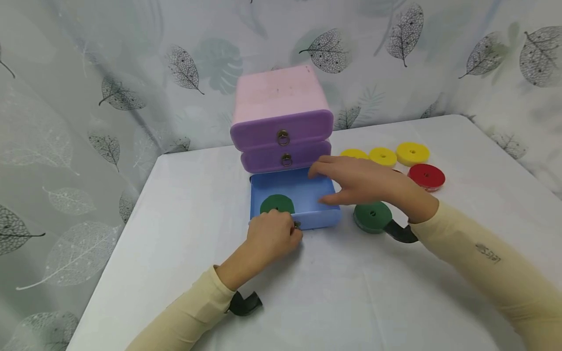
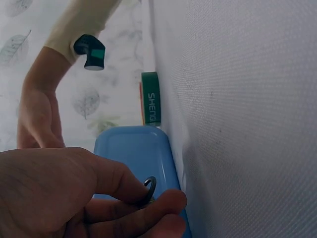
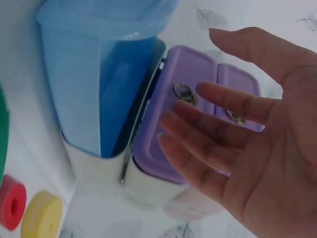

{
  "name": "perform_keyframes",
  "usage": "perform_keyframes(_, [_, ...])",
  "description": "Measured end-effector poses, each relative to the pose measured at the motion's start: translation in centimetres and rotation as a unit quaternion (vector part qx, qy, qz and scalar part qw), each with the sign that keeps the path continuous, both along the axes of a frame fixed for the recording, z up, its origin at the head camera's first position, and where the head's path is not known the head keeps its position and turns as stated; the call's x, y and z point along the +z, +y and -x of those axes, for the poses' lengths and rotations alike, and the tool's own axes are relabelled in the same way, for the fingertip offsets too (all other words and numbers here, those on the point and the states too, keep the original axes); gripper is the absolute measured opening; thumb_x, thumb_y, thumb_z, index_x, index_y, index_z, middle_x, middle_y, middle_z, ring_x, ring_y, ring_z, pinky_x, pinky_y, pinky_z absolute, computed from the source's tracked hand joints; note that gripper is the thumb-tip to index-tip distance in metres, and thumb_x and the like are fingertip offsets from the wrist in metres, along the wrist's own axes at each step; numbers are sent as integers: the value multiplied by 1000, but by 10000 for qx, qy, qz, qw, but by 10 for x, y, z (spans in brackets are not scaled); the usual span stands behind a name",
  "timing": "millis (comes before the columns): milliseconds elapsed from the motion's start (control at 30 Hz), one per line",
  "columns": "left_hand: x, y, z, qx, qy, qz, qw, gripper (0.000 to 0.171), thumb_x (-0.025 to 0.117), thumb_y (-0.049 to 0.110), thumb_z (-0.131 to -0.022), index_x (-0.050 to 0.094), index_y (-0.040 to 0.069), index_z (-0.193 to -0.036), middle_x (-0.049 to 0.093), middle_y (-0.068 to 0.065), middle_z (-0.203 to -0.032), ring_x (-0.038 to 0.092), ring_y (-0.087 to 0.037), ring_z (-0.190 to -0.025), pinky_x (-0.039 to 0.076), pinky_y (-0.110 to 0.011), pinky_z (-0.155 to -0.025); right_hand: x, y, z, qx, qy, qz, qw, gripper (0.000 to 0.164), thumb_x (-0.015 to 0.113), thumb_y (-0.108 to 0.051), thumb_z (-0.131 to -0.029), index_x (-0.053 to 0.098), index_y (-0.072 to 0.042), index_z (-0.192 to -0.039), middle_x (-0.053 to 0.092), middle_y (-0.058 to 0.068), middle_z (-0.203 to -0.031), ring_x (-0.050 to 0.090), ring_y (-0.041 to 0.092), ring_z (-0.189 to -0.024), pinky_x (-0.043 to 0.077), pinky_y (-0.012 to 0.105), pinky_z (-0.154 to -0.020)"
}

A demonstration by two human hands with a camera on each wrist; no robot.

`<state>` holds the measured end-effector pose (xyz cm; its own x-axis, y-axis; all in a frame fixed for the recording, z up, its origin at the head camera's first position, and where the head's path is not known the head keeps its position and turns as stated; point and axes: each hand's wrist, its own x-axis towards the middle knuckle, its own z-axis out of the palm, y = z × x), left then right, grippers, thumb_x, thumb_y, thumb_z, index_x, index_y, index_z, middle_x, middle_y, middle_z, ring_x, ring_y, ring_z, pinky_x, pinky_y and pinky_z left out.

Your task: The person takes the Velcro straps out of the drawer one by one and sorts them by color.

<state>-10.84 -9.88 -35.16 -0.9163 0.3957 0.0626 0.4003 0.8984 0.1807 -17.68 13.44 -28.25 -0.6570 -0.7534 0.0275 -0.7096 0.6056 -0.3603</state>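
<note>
My left hand (image 1: 273, 231) is at the front of the pulled-out blue drawer (image 1: 303, 190). In the left wrist view its thumb and fingers pinch the small metal ring pull (image 2: 151, 185). Inside the drawer, near the front left, is a round green disc (image 1: 277, 203) with a small centre hole, partly covered by the left hand and the drawer front. My right hand (image 1: 366, 178) hovers over the drawer's right side, fingers spread and holding nothing. The right wrist view shows its bare palm (image 3: 277, 148) facing the purple drawer fronts (image 3: 163, 129).
Two purple drawers (image 1: 307, 127) sit pushed in above the blue one, in a pink-topped cabinet (image 1: 276, 95). To the right on the white table (image 1: 175, 209) lie another green disc (image 1: 372, 217), a red disc (image 1: 426, 176) and yellow discs (image 1: 411, 153). Patterned cloth (image 1: 272, 44) hangs behind.
</note>
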Motion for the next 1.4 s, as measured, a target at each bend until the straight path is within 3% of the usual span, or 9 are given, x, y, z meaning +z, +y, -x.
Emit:
perform_keyframes(467, [-1,-2,2,-88,-9,-49,9999,47,65,19,-87,35,21,-50,21,10,-50,23,-10,-47,19,-27,-39,-22,-50,24,972,-469,351,9935,43,74,-14,-96,61,-3,-135,64,12,-131,63,30,-115,52,42,-98])
perform_keyframes(800, [-1,-2,3,-128,-5,-92,9999,49,66,19,-89,37,21,-49,24,10,-48,27,-10,-46,23,-28,-37,-32,-71,31,944,-788,-33,9924,51,78,-12,-94,59,-4,-140,61,11,-141,61,30,-122,51,44,-101])
perform_keyframes(1067, [-1,-3,3,-198,110,-115,9997,47,65,18,-88,37,20,-49,27,9,-48,29,-12,-45,26,-29,-36,-40,-79,38,1104,-905,-177,9896,60,82,-9,-90,58,-4,-144,61,8,-143,55,26,-131,41,42,-111])
perform_keyframes(1233, [-1,-3,2,-195,47,-103,9997,48,64,19,-88,38,20,-49,27,9,-47,30,-11,-45,26,-29,-36,-46,-83,44,1436,-937,23,9852,55,82,-5,-88,63,-6,-140,64,5,-137,58,23,-125,42,39,-109])
perform_keyframes(1400, [-1,-3,3,-209,1,-113,9997,48,64,18,-89,38,20,-49,28,10,-47,31,-11,-44,28,-29,-36,-52,-87,47,1485,-992,35,9839,51,79,-7,-92,63,-9,-141,65,2,-136,59,20,-118,45,36,-105])
